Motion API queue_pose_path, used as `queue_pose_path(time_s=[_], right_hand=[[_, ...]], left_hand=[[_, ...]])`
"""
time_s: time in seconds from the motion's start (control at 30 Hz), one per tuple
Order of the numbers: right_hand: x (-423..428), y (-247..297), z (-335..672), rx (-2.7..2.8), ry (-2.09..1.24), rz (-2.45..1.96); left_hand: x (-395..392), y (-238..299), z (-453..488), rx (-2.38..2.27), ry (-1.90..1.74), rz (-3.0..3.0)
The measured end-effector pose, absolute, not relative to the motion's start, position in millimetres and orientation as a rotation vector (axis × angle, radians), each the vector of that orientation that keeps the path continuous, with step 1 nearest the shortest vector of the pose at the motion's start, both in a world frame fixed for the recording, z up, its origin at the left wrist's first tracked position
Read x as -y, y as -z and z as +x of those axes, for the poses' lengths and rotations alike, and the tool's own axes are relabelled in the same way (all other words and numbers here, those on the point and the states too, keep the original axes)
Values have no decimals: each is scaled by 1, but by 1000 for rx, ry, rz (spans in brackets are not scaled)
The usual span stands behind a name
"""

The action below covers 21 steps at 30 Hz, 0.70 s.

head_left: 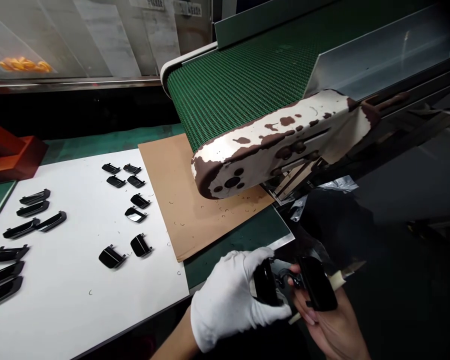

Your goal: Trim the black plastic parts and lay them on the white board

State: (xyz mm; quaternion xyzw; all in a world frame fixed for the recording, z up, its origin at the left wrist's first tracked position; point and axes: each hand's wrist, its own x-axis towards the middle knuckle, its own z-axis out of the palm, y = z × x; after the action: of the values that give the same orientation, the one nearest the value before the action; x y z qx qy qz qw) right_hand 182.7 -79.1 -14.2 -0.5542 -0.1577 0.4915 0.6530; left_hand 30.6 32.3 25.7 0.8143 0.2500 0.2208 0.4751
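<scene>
My left hand, in a white glove, is closed around a glossy black plastic part just past the table's front edge. My bare right hand grips a second black plastic part right beside it, along with a pale stick-like tool. The two parts nearly touch between my hands. On the white sheet to the left lie several small black caps and several long black handle pieces.
A green conveyor belt with a worn white-and-brown end cover overhangs a brown cardboard sheet on the green table. An orange object sits at far left. Clear plastic bags lie under the conveyor at right.
</scene>
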Motion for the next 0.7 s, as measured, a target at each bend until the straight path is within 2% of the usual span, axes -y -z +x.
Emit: queue_pose_path(time_s=[0.4, 0.5, 0.7], right_hand=[[81, 8, 192, 871, -1075, -1515], [79, 1, 192, 878, -1156, -1462], [75, -3, 185, 503, -1318, -1254]], left_hand=[[-33, -27, 31, -691, -322, 2420], [-24, -18, 29, -667, -430, 2460], [-5, 5, 27, -708, -785, 2398]])
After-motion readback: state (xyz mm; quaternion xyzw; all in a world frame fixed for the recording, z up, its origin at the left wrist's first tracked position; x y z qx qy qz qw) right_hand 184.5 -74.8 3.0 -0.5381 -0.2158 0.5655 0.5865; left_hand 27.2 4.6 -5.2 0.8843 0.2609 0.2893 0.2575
